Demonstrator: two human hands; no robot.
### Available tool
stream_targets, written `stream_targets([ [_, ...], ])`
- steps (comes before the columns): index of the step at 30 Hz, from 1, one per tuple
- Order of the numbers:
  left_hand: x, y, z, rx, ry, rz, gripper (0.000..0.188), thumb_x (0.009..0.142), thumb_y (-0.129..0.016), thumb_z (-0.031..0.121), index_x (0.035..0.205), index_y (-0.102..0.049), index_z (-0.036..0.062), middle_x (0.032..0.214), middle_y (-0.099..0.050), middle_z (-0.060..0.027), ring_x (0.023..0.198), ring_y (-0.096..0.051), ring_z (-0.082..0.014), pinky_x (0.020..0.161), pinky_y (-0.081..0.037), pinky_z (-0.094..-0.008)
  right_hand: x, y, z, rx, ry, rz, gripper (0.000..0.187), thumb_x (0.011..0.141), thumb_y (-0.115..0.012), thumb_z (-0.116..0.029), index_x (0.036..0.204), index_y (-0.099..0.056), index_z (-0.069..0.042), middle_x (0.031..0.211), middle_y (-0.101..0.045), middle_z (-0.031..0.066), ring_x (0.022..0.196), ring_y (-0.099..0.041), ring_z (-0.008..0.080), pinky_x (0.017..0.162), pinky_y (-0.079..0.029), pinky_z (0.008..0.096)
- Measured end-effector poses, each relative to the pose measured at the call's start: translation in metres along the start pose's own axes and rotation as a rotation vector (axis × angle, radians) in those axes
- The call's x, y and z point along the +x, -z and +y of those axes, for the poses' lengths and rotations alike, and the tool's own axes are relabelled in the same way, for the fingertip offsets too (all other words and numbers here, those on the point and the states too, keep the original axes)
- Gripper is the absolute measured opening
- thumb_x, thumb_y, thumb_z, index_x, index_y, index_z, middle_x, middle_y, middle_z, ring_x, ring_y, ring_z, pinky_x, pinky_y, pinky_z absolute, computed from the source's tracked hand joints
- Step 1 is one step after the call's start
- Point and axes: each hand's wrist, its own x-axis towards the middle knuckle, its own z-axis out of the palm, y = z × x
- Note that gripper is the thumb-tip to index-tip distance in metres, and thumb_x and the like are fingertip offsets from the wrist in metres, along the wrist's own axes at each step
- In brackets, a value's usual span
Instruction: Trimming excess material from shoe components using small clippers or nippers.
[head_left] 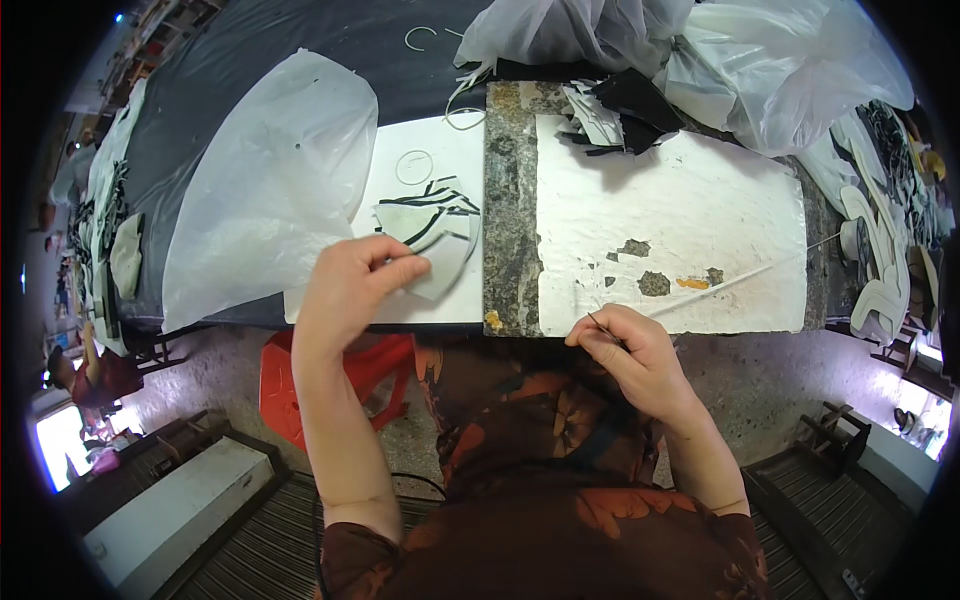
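My left hand (352,288) pinches the edge of a pale grey flat cut piece (446,262) with thumb and fingers, over a white sheet (458,150). Just beyond it lies a small pile of similar pale pieces with dark edges (405,218). My right hand (632,358) is closed at the front edge of a white worn board (690,200). A thin dark tip (597,322) pokes out between its thumb and finger; the rest of it is hidden in the hand. A thin white rod or cord (735,284) runs across the board toward this hand.
A clear plastic bag (275,190) lies left of the pile. Black and white pieces (622,112) are heaped at the board's far edge, with more plastic bags (790,70) behind. Pale curved pieces (880,265) are stacked far right. A red stool (285,390) stands below the table.
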Motion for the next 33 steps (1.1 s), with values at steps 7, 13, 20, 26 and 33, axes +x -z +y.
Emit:
stream_targets([
  [7,0.014,0.007,0.005,0.247,-0.235,0.590,0.047,0.087,-0.079,0.030,0.126,-0.071,0.0052,0.101,-0.064,-0.0039,0.089,-0.056,-0.0142,0.078,-0.045,-0.0297,0.003,-0.002,-0.008,-0.060,0.184,-0.079,0.009,0.097,-0.066,-0.008,0.103,-0.071,-0.003,0.091,-0.068,0.0086,0.083,-0.066,0.0224,0.076,-0.052,0.0327],
  [13,-0.003,-0.062,0.052,-0.633,-0.138,-0.443,0.032,0.096,-0.073,0.017,0.125,-0.072,0.0038,0.099,-0.063,0.0034,0.091,-0.057,-0.0052,0.082,-0.047,-0.0207,0.001,-0.003,0.000,-0.118,0.330,-0.095,0.020,0.086,-0.072,-0.006,0.105,-0.068,-0.007,0.090,-0.065,0.0094,0.084,-0.067,0.0316,0.072,-0.054,0.0392],
  [20,-0.006,-0.108,0.067,-0.709,-0.017,-0.412,0.016,0.097,-0.070,0.017,0.101,-0.076,0.0031,0.085,-0.068,0.0021,0.075,-0.056,-0.0044,0.068,-0.044,-0.0211,-0.008,0.002,0.001,-0.259,0.321,-0.074,0.028,0.081,-0.073,-0.004,0.108,-0.065,-0.009,0.094,-0.064,0.0074,0.086,-0.066,0.0317,0.073,-0.055,0.0408],
  [26,-0.008,-0.102,0.066,-0.724,-0.020,-0.283,0.019,0.099,-0.069,0.017,0.099,-0.077,-0.0007,0.084,-0.070,-0.0020,0.077,-0.059,-0.0069,0.071,-0.047,-0.0227,-0.003,0.001,0.006,-0.178,0.326,0.002,0.025,0.085,-0.072,0.001,0.107,-0.067,-0.009,0.092,-0.065,0.0056,0.083,-0.068,0.0225,0.070,-0.054,0.0337],
  [33,-0.009,-0.104,0.066,-0.741,-0.062,-0.210,0.016,0.098,-0.069,0.013,0.103,-0.078,0.0000,0.089,-0.072,-0.0039,0.082,-0.063,-0.0093,0.076,-0.049,-0.0235,0.007,0.007,-0.005,0.094,0.012,0.223,0.022,0.099,-0.068,-0.014,0.117,-0.063,-0.004,0.098,-0.070,0.0119,0.084,-0.069,0.0230,0.076,-0.054,0.0320],
])
